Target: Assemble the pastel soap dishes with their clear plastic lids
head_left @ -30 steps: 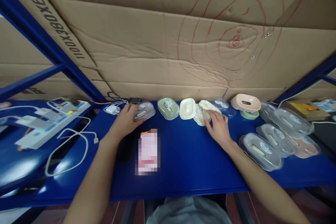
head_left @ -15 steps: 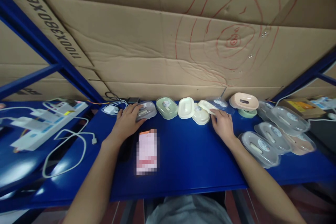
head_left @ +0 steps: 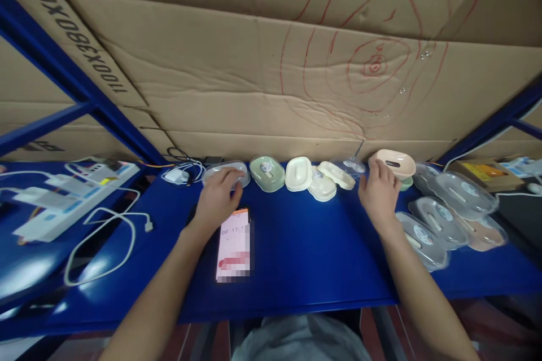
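Note:
My left hand (head_left: 219,198) lies palm down on the blue shelf (head_left: 296,259), its fingertips resting on a clear grey oval lid (head_left: 226,172) at the back. A phone (head_left: 234,242) with a lit screen lies just below that hand. My right hand (head_left: 378,193) reaches with fingers spread toward a pink oval soap dish (head_left: 393,162), its fingertips at the dish's left edge. Between the hands stand a green dish (head_left: 266,172), a white dish (head_left: 298,173) and cream dish parts (head_left: 328,180).
Several clear oval lids (head_left: 449,211) lie at the right of the shelf. White power strips and cables (head_left: 71,197) spread over the left. A cardboard wall (head_left: 271,67) closes the back. Blue rack posts (head_left: 80,90) frame both sides.
My right hand has left the cream dish parts and moved right to the pink dish. My left hand shifted slightly right along the grey lid, uncovering the phone screen.

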Demonstrator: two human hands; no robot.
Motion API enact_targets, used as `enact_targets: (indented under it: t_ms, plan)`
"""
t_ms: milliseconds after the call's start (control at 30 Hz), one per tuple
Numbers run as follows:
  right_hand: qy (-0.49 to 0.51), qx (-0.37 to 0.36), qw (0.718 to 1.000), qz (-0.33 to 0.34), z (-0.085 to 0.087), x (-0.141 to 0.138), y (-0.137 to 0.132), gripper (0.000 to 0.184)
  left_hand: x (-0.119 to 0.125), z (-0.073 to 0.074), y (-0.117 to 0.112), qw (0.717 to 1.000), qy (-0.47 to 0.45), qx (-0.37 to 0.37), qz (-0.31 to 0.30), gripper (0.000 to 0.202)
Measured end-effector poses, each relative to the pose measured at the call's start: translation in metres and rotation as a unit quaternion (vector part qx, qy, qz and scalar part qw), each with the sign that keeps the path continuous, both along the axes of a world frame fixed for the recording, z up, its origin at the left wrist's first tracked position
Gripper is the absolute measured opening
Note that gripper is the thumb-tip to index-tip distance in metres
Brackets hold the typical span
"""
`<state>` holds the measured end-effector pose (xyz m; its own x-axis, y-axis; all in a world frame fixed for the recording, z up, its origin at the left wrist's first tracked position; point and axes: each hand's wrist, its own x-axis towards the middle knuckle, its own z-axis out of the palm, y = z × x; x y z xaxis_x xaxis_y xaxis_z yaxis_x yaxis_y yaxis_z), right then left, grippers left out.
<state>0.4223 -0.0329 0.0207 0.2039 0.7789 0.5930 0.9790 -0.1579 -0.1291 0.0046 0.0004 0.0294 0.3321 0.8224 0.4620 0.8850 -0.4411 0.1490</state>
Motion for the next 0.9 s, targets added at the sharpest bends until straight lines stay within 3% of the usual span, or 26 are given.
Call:
enact_targets:
  t_ms: [200, 333, 433, 533, 633, 767, 900]
  plan:
    - [0.015, -0.071, 0.992, -0.105, -0.007, 0.029, 0.037, 0.072, 0.083, -0.004, -0.016, 0.989, 0.05, -0.042, -0.132, 0.023]
    - [0.057, -0.049, 0.984, -0.162, -0.012, 0.037, 0.056, 0.066, 0.135, -0.005, -0.006, 0.992, 0.075, -0.055, -0.089, 0.041]
    - [0.063, -0.028, 0.984, -0.162, -0.015, 0.034, 0.058, 0.052, 0.153, -0.004, 0.006, 0.992, 0.092, -0.066, -0.054, 0.038]
    - [0.057, -0.005, 0.989, -0.135, -0.013, 0.026, 0.054, 0.044, 0.155, -0.003, 0.011, 0.989, 0.107, -0.076, -0.067, 0.024]
    - [0.052, 0.027, 0.994, -0.093, 0.0, 0.015, 0.047, 0.045, 0.143, -0.002, 0.004, 0.984, 0.116, -0.081, -0.105, 0.018]
    - [0.056, 0.103, 0.991, 0.071, 0.019, -0.006, 0.021, 0.047, 0.114, -0.003, -0.023, 0.969, 0.128, -0.088, -0.193, 0.013]
    - [0.011, 0.049, 0.963, 0.266, 0.01, -0.032, -0.023, 0.045, 0.081, -0.013, -0.063, 0.939, 0.138, -0.095, -0.302, 0.017]
